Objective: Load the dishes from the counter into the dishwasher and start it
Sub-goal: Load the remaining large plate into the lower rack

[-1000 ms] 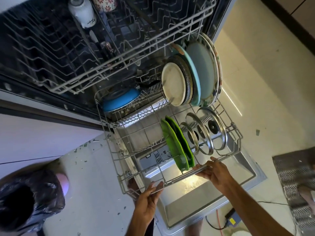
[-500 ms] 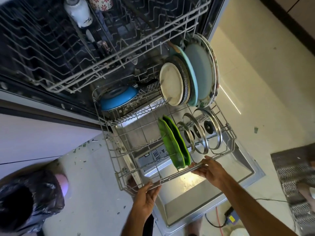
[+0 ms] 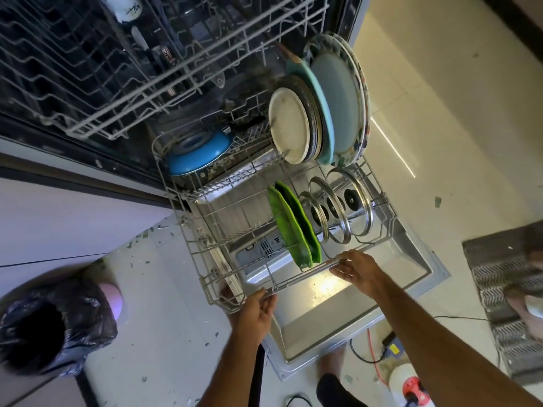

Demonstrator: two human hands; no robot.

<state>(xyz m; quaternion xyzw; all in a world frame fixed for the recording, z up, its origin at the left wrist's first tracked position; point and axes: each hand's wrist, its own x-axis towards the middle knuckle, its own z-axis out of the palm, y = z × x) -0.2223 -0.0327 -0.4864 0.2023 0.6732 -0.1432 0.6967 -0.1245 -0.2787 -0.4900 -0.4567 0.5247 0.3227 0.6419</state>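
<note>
The dishwasher's lower rack (image 3: 205, 284) is pulled out over the open door (image 3: 346, 327). It holds two green leaf-shaped plates (image 3: 293, 227), three glass lids (image 3: 340, 212), a blue bowl (image 3: 197, 152) and several upright round plates (image 3: 317, 113). My left hand (image 3: 254, 311) grips the rack's front rail near its left corner. My right hand (image 3: 357, 268) holds the same rail further right, just in front of the green plates. The upper rack (image 3: 152, 92) sticks out above, with a white bottle (image 3: 126, 7) in it.
A bin lined with a black bag (image 3: 50, 330) stands at the lower left. Small debris lies scattered on the floor (image 3: 164, 333) beside it. A grey mat (image 3: 508, 295) lies at the right, and cables with a plug (image 3: 390, 348) lie beyond the door's edge.
Both hands have stayed on the front rail and moved with it toward the dishwasher; the lower rack has slid slightly inward.
</note>
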